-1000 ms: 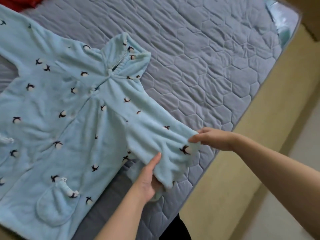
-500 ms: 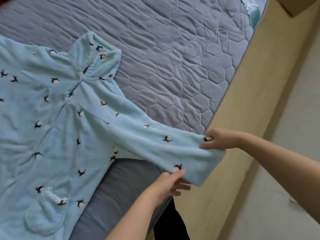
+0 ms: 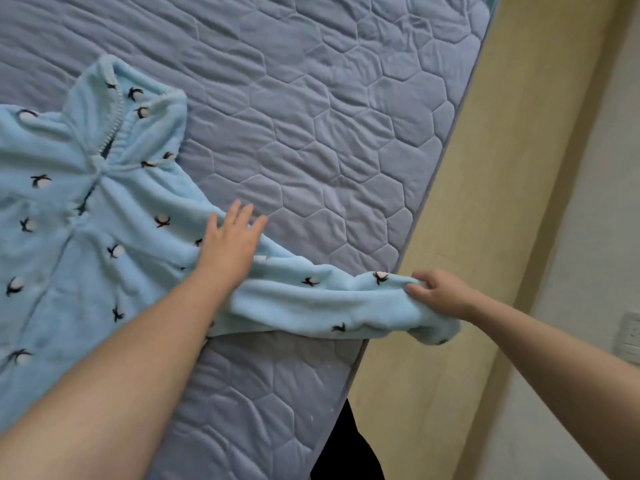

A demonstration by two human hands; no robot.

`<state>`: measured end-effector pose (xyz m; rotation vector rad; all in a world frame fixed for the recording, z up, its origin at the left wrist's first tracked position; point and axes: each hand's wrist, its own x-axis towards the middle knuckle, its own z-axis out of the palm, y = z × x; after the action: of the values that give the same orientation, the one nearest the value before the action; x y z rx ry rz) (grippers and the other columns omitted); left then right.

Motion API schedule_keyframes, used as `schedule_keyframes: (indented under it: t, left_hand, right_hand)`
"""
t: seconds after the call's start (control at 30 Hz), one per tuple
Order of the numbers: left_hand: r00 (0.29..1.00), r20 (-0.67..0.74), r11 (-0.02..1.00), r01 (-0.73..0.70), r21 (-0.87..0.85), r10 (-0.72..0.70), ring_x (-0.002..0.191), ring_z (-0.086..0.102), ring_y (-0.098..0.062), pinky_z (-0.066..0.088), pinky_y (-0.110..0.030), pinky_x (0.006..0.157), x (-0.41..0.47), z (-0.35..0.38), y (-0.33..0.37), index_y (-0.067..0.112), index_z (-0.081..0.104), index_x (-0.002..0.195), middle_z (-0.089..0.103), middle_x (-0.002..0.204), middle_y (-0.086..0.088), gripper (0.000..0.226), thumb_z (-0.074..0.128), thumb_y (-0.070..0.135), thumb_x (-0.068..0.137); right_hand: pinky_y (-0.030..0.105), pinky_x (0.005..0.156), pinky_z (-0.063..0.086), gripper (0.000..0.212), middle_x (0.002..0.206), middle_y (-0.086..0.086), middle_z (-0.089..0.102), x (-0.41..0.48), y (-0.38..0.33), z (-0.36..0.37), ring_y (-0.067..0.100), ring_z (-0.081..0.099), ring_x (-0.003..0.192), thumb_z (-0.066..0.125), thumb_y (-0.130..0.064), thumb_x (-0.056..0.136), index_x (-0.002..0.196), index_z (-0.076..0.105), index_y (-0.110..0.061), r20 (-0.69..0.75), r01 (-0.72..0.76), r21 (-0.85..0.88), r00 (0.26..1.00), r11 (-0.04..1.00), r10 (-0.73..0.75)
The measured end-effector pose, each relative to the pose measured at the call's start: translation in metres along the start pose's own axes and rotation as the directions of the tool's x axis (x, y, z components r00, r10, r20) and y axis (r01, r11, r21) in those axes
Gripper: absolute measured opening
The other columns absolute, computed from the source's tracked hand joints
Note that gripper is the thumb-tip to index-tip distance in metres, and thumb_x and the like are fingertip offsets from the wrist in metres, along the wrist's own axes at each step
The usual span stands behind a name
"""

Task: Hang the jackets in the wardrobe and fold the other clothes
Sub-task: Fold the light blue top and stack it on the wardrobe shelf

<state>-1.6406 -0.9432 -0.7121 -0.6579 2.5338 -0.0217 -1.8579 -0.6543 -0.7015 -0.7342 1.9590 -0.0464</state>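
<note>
While laid out, robe (image 3: 104,237): pale blue fleece, front up on mattress (image 3: 346,133), sleeve (image 3: 311,299) stretched past its edge.
Left hand (image 3: 230,247): fingers spread, flat on upper sleeve.
Right hand (image 3: 440,292): pinching cuff (image 3: 426,327) beyond the mattress.
Frame (image 3: 502,168): tan, beside mattress.

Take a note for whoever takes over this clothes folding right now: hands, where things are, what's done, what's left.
Left hand: open, pressing flat on the blue fleece garment near the shoulder.
Right hand: pinches the sleeve at its cuff end, out past the mattress edge.
Garment lies spread out on the mattress, sleeve stretched straight.
Done: garment laid flat.
Left: fold the sleeve over the body, then fold the rest; no fold shows yet.
</note>
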Motion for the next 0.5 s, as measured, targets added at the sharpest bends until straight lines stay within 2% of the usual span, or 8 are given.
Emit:
schedule_keyframes:
  t: [0.07, 0.1, 0.2, 0.23, 0.3, 0.37, 0.4, 0.5]
  left_hand:
    - [0.993, 0.068, 0.988, -0.105, 0.116, 0.098, 0.13, 0.04, -0.021, 0.016, -0.051, 0.112, 0.033, -0.008, -0.02, 0.024, 0.04, 0.131, 0.046, 0.136, -0.003, 0.042, 0.047, 0.013, 0.09]
    - [0.984, 0.095, 0.977, -0.161, 0.142, 0.149, 0.119, 0.051, -0.02, 0.02, -0.048, 0.111, 0.048, -0.013, -0.027, 0.023, 0.048, 0.118, 0.056, 0.123, -0.001, 0.029, 0.044, 0.013, 0.091]
    - [0.968, -0.072, 0.968, -0.243, -0.06, 0.239, 0.099, 0.061, -0.025, 0.038, -0.036, 0.083, 0.077, -0.016, -0.038, 0.022, 0.051, 0.093, 0.064, 0.103, -0.003, 0.006, 0.046, 0.023, 0.094]
    - [0.955, -0.066, 0.953, -0.293, -0.078, 0.289, 0.1, 0.06, -0.026, 0.038, -0.035, 0.079, 0.078, -0.014, -0.038, 0.021, 0.052, 0.097, 0.064, 0.105, -0.003, 0.011, 0.047, 0.03, 0.094]
    - [0.92, 0.113, 0.925, -0.38, 0.016, 0.376, 0.109, 0.055, -0.021, 0.037, -0.035, 0.089, 0.078, -0.005, -0.048, 0.024, 0.049, 0.11, 0.059, 0.114, 0.002, 0.028, 0.049, 0.043, 0.09]
    - [0.89, 0.28, 0.887, -0.419, 0.194, 0.359, 0.115, 0.05, -0.015, 0.03, -0.037, 0.1, 0.082, -0.004, -0.063, 0.028, 0.045, 0.117, 0.055, 0.118, 0.007, 0.034, 0.05, 0.04, 0.086]
    - [0.89, 0.296, 0.866, -0.425, 0.263, 0.347, 0.114, 0.052, -0.014, 0.03, -0.036, 0.098, 0.087, -0.007, -0.07, 0.029, 0.045, 0.116, 0.056, 0.117, 0.008, 0.03, 0.049, 0.034, 0.087]
    - [0.966, 0.016, 0.917, -0.25, 0.311, 0.258, 0.102, 0.06, -0.02, 0.028, -0.033, 0.077, 0.098, -0.012, -0.079, 0.023, 0.051, 0.109, 0.062, 0.11, 0.001, 0.018, 0.049, 0.022, 0.091]
  right_hand:
    - [0.022, 0.049, 0.026, 0.035, 0.057, -0.006, 0.041, 0.001, 0.017, 0.004, 0.008, 0.036, 0.053, 0.056, -0.033, 0.094, 0.064, 0.046, -0.019, -0.034, 0.021, 0.003, 0.999, 1.0, -0.021]
    - [0.023, 0.048, 0.026, 0.04, 0.055, -0.007, 0.036, 0.001, 0.028, 0.005, 0.007, 0.031, 0.051, 0.058, -0.034, 0.093, 0.06, 0.042, -0.019, -0.034, 0.021, 0.009, 0.999, 1.0, -0.021]
    - [0.025, 0.049, 0.023, 0.044, 0.055, -0.004, 0.035, -0.001, 0.058, 0.014, 0.01, 0.029, 0.054, 0.059, -0.038, 0.093, 0.058, 0.044, -0.015, -0.026, -0.041, 0.027, 0.999, 0.999, 0.042]
    - [0.026, 0.05, 0.024, 0.044, 0.055, -0.003, 0.037, -0.001, 0.064, 0.017, 0.011, 0.03, 0.055, 0.058, -0.039, 0.093, 0.059, 0.047, -0.014, -0.021, -0.065, 0.025, 0.998, 0.998, 0.066]
    - [0.028, 0.052, 0.026, 0.042, 0.055, -0.003, 0.042, 0.001, 0.07, 0.026, 0.012, 0.034, 0.056, 0.058, -0.043, 0.092, 0.061, 0.05, -0.016, 0.013, -0.095, -0.003, 0.995, 0.995, 0.095]
    - [0.024, 0.052, 0.029, 0.035, 0.056, -0.008, 0.044, 0.007, 0.068, 0.031, 0.01, 0.038, 0.056, 0.059, -0.043, 0.091, 0.064, 0.052, -0.022, 0.073, -0.1, -0.013, 0.992, 0.995, 0.101]
    - [0.022, 0.052, 0.028, 0.033, 0.057, -0.009, 0.043, 0.01, 0.066, 0.032, 0.009, 0.037, 0.056, 0.061, -0.041, 0.091, 0.064, 0.052, -0.023, 0.118, -0.101, -0.014, 0.988, 0.995, 0.102]
    - [0.025, 0.051, 0.025, 0.037, 0.063, -0.002, 0.04, 0.019, 0.06, 0.031, 0.012, 0.033, 0.058, 0.058, -0.035, 0.094, 0.064, 0.045, -0.017, 0.156, -0.137, -0.046, 0.978, 0.99, 0.142]
